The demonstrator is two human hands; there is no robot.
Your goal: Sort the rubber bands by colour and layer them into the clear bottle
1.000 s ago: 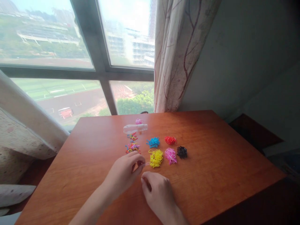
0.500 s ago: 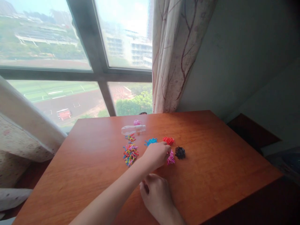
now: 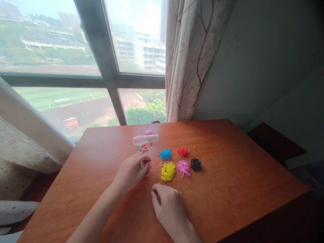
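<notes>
My left hand (image 3: 132, 169) is over a pile of mixed-colour small rubber bands (image 3: 144, 166), which it partly hides. Its thumb and fingers are curved but apart, with bands visible between them. My right hand (image 3: 167, 201) rests low on the table, fingers curled in; whether anything is inside them is hidden. To the right of the mixed pile lie sorted heaps of bands: blue (image 3: 165, 154), yellow (image 3: 167, 171), red (image 3: 183, 152), pink (image 3: 183, 168) and black (image 3: 195, 164). A few loose multicoloured bands (image 3: 142, 148) lie behind the mixed pile.
A clear plastic bottle-shaped container (image 3: 145, 139) lies on its side at the back of the brown wooden table (image 3: 227, 158), with a pink item (image 3: 150, 132) behind it. Beyond the table are a window (image 3: 141, 37) and a patterned curtain (image 3: 188, 60).
My left hand has moved left from the pink heap to the mixed pile, uncovering the yellow heap. My right hand has stayed almost in place. The view has shifted slightly.
</notes>
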